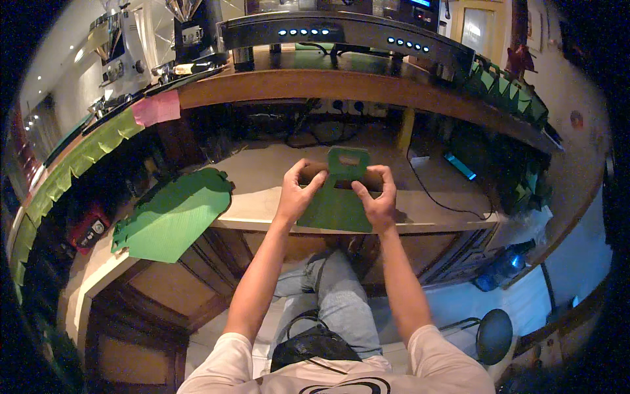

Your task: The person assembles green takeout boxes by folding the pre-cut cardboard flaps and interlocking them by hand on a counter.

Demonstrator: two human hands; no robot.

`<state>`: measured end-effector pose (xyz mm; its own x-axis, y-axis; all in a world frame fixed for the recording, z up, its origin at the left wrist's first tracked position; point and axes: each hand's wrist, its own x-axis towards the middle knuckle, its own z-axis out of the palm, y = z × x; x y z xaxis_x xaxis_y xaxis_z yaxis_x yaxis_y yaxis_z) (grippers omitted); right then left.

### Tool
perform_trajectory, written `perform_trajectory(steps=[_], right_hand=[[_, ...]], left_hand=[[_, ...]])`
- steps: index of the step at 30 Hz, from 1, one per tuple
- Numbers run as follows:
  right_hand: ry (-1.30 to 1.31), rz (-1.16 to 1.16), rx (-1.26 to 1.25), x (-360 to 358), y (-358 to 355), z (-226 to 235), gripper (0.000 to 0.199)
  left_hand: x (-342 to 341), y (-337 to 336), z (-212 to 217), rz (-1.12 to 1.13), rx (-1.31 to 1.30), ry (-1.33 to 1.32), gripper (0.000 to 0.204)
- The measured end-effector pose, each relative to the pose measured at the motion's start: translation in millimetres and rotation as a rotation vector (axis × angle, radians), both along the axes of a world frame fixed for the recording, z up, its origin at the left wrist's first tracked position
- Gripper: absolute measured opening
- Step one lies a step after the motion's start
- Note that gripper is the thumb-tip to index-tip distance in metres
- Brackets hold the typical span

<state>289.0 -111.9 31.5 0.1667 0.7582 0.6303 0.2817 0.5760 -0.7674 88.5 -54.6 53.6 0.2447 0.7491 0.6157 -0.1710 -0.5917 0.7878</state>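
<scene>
A green cardboard carrier [335, 213] with a handle slot at its top stands on the lower counter in front of me. My left hand [300, 192] grips its left side, thumb on the near face and fingers curled behind. On the opposite side my right hand [378, 198] holds it the same way, with the thumb by the dark opening below the handle. Brown inner flaps show between thumb and fingers of both hands. A stack of flat green cardboard blanks [174, 220] lies to the left, overhanging the counter's front edge.
A raised wooden shelf [315, 85] runs above the counter, carrying a coffee machine [348, 36] and grinders [118, 59]. Several folded green carriers [505, 92] line its right end. A blue-lit phone-like device [461, 167] and a black cable [430, 190] lie right. A water bottle [505, 266] is lower right.
</scene>
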Motion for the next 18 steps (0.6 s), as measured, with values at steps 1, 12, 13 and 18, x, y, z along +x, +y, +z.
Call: perform_trajectory(steps=[1, 12, 13, 18], right_hand=[[0.070, -0.063, 0.203, -18, -7, 12, 0.046], [-0.297, -0.236, 0.365, -23, -15, 23, 0.060], [-0.367, -0.289, 0.347, -15, -19, 24, 0.059], [-0.257, -0.075, 0.307, -8, -10, 13, 0.034]], left_hand=[[-1, 2, -3, 0.009, -0.007, -0.012, 0.031], [-1, 14, -26, 0.189, -0.072, 0.009, 0.050], [8, 9, -22, 0.167, -0.078, -0.001, 0.050], [1, 26, -39, 0.258, -0.040, 0.070, 0.064]])
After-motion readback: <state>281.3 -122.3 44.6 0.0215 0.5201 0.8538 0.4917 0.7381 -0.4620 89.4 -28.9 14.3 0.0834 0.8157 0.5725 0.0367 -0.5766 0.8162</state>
